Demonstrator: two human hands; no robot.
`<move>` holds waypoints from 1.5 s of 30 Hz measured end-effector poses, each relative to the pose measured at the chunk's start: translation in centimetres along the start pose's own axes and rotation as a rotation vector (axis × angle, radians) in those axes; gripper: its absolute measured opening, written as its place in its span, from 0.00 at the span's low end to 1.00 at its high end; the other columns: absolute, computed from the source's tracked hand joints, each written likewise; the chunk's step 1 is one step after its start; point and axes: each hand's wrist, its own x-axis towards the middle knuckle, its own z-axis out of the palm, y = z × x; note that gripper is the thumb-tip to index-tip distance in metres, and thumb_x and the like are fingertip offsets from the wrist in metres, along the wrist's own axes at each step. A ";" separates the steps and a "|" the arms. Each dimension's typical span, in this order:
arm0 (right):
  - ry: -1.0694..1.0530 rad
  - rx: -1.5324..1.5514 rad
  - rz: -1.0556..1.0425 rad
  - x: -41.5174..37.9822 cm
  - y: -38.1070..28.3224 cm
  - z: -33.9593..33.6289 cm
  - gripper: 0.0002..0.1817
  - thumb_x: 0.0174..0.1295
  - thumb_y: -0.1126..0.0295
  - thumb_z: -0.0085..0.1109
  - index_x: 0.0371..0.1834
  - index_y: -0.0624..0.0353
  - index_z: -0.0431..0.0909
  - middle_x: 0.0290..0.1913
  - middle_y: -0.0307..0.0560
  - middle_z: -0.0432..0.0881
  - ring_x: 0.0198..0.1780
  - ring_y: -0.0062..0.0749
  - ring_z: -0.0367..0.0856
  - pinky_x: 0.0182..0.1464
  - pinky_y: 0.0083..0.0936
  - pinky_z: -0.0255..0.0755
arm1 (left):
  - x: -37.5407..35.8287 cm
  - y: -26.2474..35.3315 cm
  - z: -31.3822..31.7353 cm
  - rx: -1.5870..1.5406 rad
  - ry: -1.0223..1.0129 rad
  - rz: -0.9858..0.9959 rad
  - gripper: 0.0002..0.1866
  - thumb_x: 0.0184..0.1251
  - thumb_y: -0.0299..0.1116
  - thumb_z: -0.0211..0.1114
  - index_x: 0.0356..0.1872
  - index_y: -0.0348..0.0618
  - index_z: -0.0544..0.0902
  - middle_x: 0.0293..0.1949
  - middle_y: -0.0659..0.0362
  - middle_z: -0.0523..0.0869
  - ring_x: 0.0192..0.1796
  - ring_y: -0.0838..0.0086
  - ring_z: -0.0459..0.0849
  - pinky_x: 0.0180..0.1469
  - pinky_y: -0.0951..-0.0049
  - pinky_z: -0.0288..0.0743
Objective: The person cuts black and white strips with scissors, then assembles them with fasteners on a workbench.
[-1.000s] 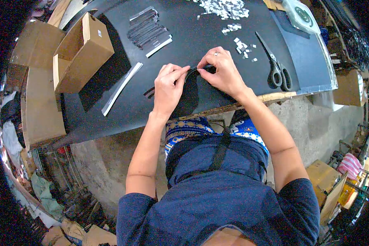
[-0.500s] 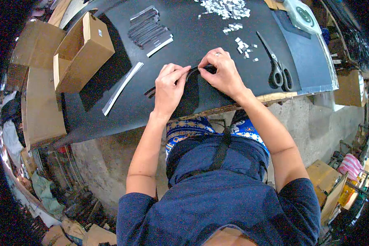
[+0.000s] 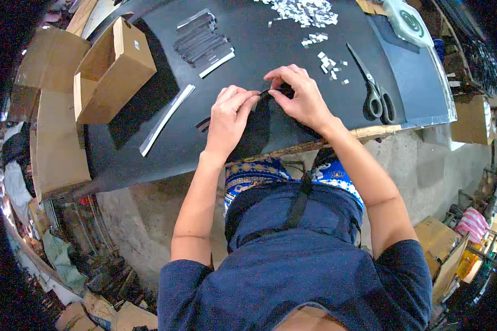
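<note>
A thin black strip point(image 3: 264, 93) runs through the closed fingers of my left hand point(image 3: 228, 114). Its far end pokes out toward my right hand, and a dark tail shows on the other side of the left hand, low over the black tabletop. My right hand point(image 3: 302, 99) is just to the right, thumb and index finger parted around the strip's tip, with the thumb tip close to it. Beyond the hands lies a row of black strips point(image 3: 201, 47) with white backing. One long white-faced strip point(image 3: 167, 119) rests at the left.
Scissors point(image 3: 373, 88) lie at the right beside small white pieces point(image 3: 326, 62) and a larger pile of them point(image 3: 306, 12). An open cardboard box point(image 3: 124, 74) stands at the left. A plastic bag point(image 3: 407, 23) sits at the far right corner of the black table point(image 3: 165, 165).
My right thumb and index finger have come apart from their pinch near the strip's tip. The left hand keeps its hold in nearly the same place.
</note>
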 end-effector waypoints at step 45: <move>-0.393 -0.111 -0.142 -1.5 -1.6 -5.3 0.14 0.48 0.72 0.67 0.41 0.59 0.81 0.34 0.46 0.79 0.40 0.44 0.76 0.44 0.35 0.71 | 1.2 1.1 -0.8 -0.614 -0.547 -0.563 0.09 0.60 0.27 0.66 0.37 0.31 0.85 0.27 0.56 0.86 0.26 0.80 0.83 0.30 0.80 0.78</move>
